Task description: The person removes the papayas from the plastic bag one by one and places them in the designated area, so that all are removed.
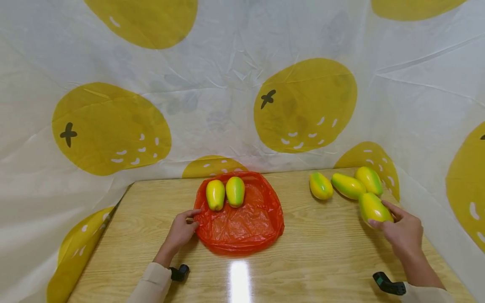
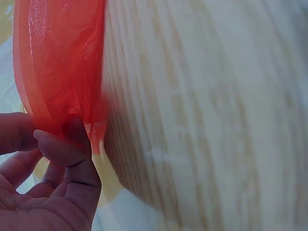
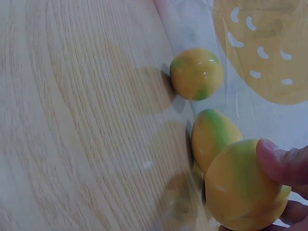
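A red plastic bag (image 1: 242,227) lies spread open on the table, with two yellow-green papayas (image 1: 215,195) standing side by side towards its back. At the bag's left rim is my left hand (image 1: 182,229); in the left wrist view its thumb and a finger pinch the thin red plastic (image 2: 62,62). Over on the right, my right hand (image 1: 405,231) grips a papaya (image 1: 373,208) between thumb and fingers. The right wrist view shows that held papaya (image 3: 245,187) close up, partly covering another papaya (image 3: 214,137) behind it.
Beyond the right hand, several more papayas lie near the table's back right: one apart (image 1: 321,186), and two touching, a slanted papaya (image 1: 347,186) and a rear papaya (image 1: 369,180). A fruit-print cloth (image 1: 219,113) hangs along the back and sides of the wooden table (image 1: 303,252).
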The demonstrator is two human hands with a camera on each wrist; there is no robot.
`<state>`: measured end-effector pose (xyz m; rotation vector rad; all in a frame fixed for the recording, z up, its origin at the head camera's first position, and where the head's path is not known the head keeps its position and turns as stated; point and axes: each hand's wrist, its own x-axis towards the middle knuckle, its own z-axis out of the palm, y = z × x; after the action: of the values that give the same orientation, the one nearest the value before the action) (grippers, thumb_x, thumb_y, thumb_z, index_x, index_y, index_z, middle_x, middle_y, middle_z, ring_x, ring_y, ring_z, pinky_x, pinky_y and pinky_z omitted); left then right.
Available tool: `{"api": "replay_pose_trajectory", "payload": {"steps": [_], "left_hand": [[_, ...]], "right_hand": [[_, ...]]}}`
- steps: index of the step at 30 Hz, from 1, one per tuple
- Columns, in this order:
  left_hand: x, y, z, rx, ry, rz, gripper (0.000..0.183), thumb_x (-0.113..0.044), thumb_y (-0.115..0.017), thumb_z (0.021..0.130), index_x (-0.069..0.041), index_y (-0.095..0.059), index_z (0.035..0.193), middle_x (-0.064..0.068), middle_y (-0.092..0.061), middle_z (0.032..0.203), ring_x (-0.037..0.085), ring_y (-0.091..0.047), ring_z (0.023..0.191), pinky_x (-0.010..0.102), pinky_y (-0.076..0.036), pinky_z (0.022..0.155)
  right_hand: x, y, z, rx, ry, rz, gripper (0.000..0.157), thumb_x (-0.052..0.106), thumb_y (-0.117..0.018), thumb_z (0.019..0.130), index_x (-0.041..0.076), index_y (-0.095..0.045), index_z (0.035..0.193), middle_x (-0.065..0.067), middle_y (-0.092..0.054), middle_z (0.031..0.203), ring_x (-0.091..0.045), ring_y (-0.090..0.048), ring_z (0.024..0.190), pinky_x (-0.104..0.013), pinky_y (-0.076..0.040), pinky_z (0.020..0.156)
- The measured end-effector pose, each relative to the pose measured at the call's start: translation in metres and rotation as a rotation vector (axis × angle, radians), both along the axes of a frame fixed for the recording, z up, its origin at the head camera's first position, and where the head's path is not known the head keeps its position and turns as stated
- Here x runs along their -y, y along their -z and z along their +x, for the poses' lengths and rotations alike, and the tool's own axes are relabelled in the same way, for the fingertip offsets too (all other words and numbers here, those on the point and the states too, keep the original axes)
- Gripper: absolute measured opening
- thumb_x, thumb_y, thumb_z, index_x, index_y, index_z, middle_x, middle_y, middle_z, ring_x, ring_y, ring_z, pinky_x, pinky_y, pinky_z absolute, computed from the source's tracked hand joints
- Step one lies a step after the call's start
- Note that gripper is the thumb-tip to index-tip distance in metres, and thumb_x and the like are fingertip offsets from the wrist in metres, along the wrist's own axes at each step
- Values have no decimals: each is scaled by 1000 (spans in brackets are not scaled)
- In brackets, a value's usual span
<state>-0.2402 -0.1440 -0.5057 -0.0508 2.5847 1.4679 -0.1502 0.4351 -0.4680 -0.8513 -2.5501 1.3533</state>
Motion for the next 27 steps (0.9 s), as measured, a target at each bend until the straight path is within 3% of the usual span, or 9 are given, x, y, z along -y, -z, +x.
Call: {"api": "replay_pose_trajectory", "payload": {"steps": [13, 21, 27], "left_hand": [[0, -1, 0, 1, 7, -23, 42, 3, -56, 99, -1, -63, 140, 21, -60, 130, 27, -61, 101, 29, -54, 74], [-1, -1, 0, 2, 7, -24, 41, 3, -56, 99, 0, -63, 139, 22, -60, 128, 27, -61, 101, 29, -54, 74], [-1, 0, 0, 2, 11, -21, 42, 3, -56, 99, 0, -63, 140, 22, -60, 128, 27, -61, 101, 29, -54, 73]], "right_hand": [[-11, -3, 4, 17, 27, 16, 87, 19, -81, 88, 8, -34, 160, -28, -32, 165, -50, -38, 144, -8, -35, 63], [-18, -3, 2, 51, 64, 7, 84, 22, -78, 91, 17, -32, 161, -20, -29, 168, -45, -34, 149, -16, -42, 77], [-22, -2, 2, 45, 67, -10, 84, 20, -78, 92, 15, -31, 161, -21, -26, 169, -47, -34, 148, -9, -37, 64]]}}
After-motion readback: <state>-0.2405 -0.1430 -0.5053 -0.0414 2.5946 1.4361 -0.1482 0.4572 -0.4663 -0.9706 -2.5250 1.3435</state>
